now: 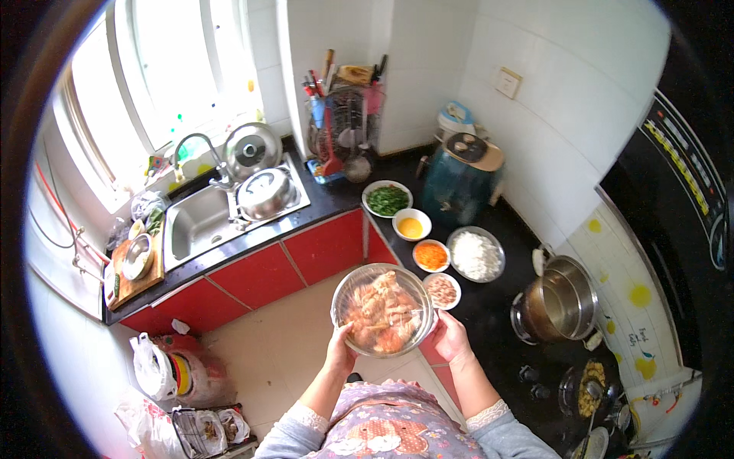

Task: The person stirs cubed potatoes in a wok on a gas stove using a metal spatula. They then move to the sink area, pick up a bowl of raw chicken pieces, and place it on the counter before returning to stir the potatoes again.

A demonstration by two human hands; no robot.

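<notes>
Between my two hands is a round bowl (423, 338) of pale orange-brown pieces, perhaps marinated meat (383, 310), under what looks like clear plastic wrap. My left hand (340, 351) grips the rim at the lower left, and my right hand (449, 337) grips it at the right. The bowl is in the air before my apron, over the floor. Just past it on the black counter stand small bowls of diced pink meat (442, 291), chopped carrot (431, 256) and beaten egg (411, 228). Chopped greens (387, 201) fill another bowl, and white rice (475, 255) a larger one.
A steel pot (559, 304) sits on the stove at right, near a pan of yellowish food (590, 390). A green appliance (461, 181) stands in the corner. The sink (198, 221) holds a lidded pan (266, 195) on its right side. A cutting board (155, 275) lies left.
</notes>
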